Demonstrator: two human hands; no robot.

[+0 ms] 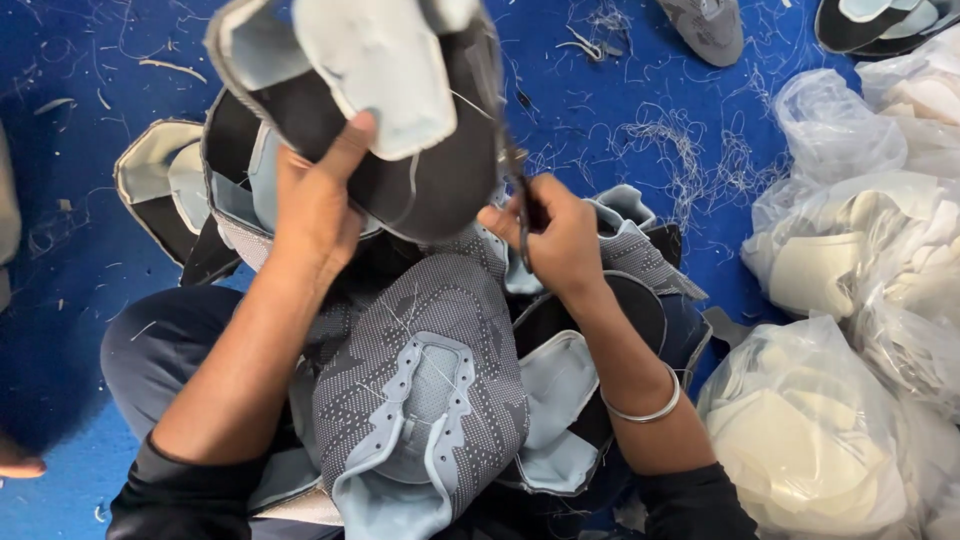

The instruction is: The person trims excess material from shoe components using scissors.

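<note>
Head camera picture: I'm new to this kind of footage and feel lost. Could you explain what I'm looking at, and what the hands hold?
The one camera sits on the person's head and looks down at their lap and a blue floor strewn with thread scraps. The left hand lifts a black and pale blue fabric shoe upper. The right hand grips a thin dark tool against it; which tool, I cannot tell. More grey dotted shoe uppers are piled on the lap. Clear plastic bags of cream foam pieces lie to the right.
</note>
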